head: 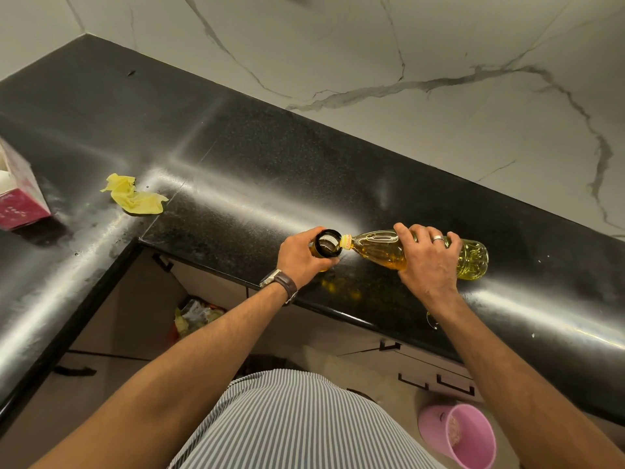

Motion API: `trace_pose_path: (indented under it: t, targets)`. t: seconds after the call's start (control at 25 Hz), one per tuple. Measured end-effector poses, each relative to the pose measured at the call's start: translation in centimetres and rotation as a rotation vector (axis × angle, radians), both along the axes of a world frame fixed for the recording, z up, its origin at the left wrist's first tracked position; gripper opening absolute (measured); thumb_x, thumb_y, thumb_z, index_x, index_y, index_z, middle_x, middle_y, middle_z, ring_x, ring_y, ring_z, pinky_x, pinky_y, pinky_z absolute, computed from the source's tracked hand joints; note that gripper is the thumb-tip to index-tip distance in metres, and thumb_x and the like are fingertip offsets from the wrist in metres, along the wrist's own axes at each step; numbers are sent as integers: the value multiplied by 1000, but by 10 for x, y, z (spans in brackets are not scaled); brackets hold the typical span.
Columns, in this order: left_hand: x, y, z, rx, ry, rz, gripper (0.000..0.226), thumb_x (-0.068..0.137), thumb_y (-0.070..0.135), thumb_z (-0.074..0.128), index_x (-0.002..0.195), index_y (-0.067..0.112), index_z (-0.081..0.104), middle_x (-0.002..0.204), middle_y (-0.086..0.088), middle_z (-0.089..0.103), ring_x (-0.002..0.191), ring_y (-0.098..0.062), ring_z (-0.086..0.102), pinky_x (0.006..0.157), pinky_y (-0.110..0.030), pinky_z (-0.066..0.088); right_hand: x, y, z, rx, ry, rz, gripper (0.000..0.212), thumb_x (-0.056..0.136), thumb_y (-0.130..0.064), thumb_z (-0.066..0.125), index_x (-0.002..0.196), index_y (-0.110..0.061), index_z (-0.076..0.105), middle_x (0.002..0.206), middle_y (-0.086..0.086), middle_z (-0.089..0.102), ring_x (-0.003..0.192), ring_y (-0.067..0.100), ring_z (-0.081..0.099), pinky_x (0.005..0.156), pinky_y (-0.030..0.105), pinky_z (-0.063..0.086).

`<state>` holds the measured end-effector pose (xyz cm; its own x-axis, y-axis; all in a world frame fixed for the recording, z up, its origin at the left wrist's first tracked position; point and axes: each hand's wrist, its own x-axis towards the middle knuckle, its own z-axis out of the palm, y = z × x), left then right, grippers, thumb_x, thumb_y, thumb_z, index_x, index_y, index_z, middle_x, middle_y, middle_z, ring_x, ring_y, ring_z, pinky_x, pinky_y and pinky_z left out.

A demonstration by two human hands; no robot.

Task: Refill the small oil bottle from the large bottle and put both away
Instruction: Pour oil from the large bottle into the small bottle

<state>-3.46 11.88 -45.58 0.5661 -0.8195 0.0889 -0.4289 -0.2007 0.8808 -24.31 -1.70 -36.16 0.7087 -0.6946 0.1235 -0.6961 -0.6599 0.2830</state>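
A home kitchen: black granite counter (236,157), marble-look wall (372,45), cabinets (209,282) below

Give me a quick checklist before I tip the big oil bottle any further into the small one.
1. Large oil bottle gripped: ok, right hand wraps its body.
2. Small oil bottle steadied: ok, left hand grips it.
3. Spout over the small bottle's mouth: ok, yellow neck meets the rim.
4. Small bottle uncapped: ok, mouth open.
5. Fill level in the small bottle: cannot tell.
6. Spills on the black countertop: cannot tell, only reflections show.
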Motion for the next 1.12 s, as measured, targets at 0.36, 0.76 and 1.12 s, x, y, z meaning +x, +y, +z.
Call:
trace_pose_path:
  t: [0.36, 0.76, 1.12]
  targets:
    - [0, 1, 2, -11, 3, -2, 56, 72, 35, 93, 122, 24, 71, 111, 7, 77, 106, -11, 70, 96, -41, 60, -1, 0, 0, 3, 5, -1, 90, 70, -29, 95, 146, -25, 49, 133, 12, 66, 124, 38, 64, 106, 65, 43]
    - [-1, 1, 2, 2, 8, 2, 56, 72, 34, 94, 122, 24, 71, 111, 7, 77, 107, -11, 70, 98, -40, 59, 1, 2, 1, 3, -1, -3, 90, 67, -28, 97, 145, -24, 51, 130, 13, 68, 121, 39, 65, 104, 66, 44]
    - [-2, 1, 2, 7, 9, 8, 58, 72, 34, 94, 124, 24, 71, 113, 7, 77, 108, -10, 69, 98, -37, 59, 0, 2, 1, 2, 13, -6, 89, 69, -26, 96, 146, -25, 50, 132, 11, 67, 122, 36, 65, 105, 65, 44]
